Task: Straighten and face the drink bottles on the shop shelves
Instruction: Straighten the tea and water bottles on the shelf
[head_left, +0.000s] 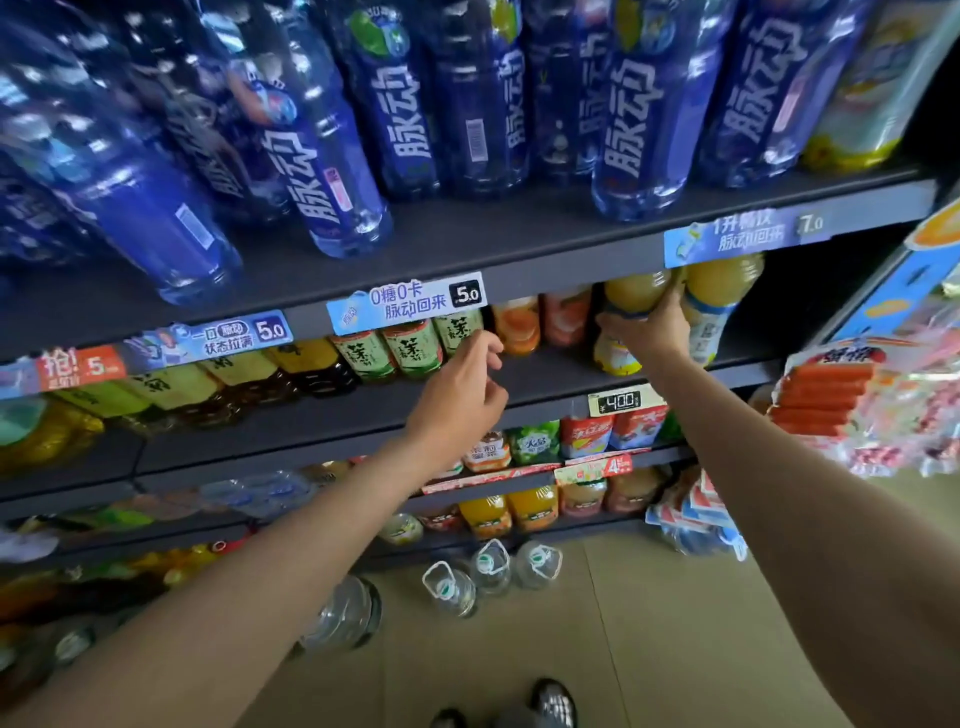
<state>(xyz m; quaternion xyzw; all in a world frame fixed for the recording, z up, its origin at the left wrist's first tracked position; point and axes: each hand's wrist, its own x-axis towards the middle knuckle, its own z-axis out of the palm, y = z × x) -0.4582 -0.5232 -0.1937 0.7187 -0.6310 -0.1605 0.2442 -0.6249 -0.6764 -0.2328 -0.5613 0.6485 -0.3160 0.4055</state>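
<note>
My right hand (644, 327) grips a yellow juice bottle (631, 291) on the second shelf (545, 379), fingers curled round its middle. A second yellow juice bottle (719, 296) stands just to its right. My left hand (462, 384) hovers in front of the green tea bottles (410, 348), fingers loosely curled and holding nothing. Orange and pink juice bottles (540, 319) stand between my two hands. Tall blue bottles (639, 119) fill the top shelf, several of them leaning or turned away.
Price tags (410, 301) hang along the shelf edges. Lower shelves hold small cartons (587, 434) and orange bottles (509, 512). Large water jugs (488, 569) stand on the floor. A rack of sausage packets (852, 400) hangs at the right. My shoes (550, 704) show at the bottom.
</note>
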